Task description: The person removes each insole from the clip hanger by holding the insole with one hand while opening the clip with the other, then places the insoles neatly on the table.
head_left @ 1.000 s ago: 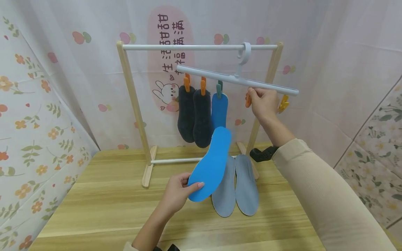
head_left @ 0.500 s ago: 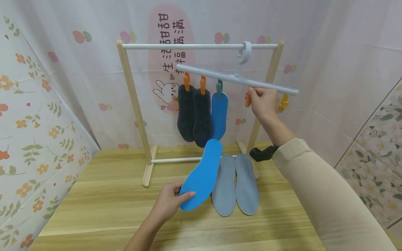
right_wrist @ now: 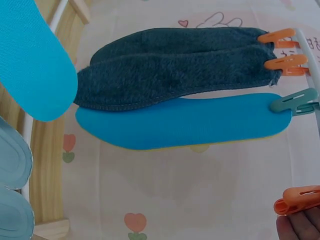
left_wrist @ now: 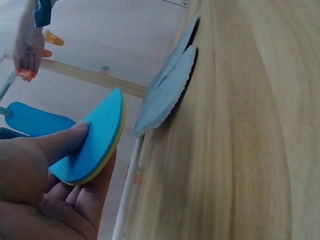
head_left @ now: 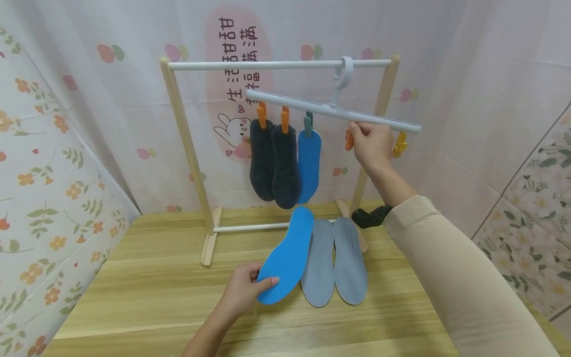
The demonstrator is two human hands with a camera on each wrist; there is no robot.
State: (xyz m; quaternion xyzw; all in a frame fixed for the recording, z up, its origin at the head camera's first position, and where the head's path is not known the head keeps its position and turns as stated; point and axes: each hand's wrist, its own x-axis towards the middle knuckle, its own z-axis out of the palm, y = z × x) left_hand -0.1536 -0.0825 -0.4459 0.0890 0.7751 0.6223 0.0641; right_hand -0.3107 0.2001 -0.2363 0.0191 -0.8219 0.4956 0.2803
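My left hand [head_left: 244, 291] grips the wide end of a blue insole [head_left: 287, 253], thumb on top and fingers beneath. In the left wrist view, the insole's yellow underside [left_wrist: 107, 159] shows along its edge. My right hand [head_left: 373, 145] pinches an orange clothespin [head_left: 349, 140] under the right part of a white hanger [head_left: 308, 105]. From that hanger hang two dark fuzzy insoles [head_left: 285, 168] on orange clothespins [right_wrist: 286, 62], overlapping each other. Beside them, a second blue insole [right_wrist: 185, 122] hangs from a green clothespin [right_wrist: 294, 102]. The hanger tilts down to the right.
A drying rack with wooden legs [head_left: 189, 148] and a white top rail [head_left: 276, 65] carries the hanger. Two grey insoles [head_left: 350, 263] lie side by side on the wooden table [head_left: 147, 292]. Yellow clothespins [head_left: 400, 145] hang at the hanger's right end. Patterned curtains [head_left: 58, 163] surround the table.
My left hand has lowered the blue insole and drawn it left, away from the hanging one, uncovering more of a grey insole. My right hand stays at the orange clothespin.
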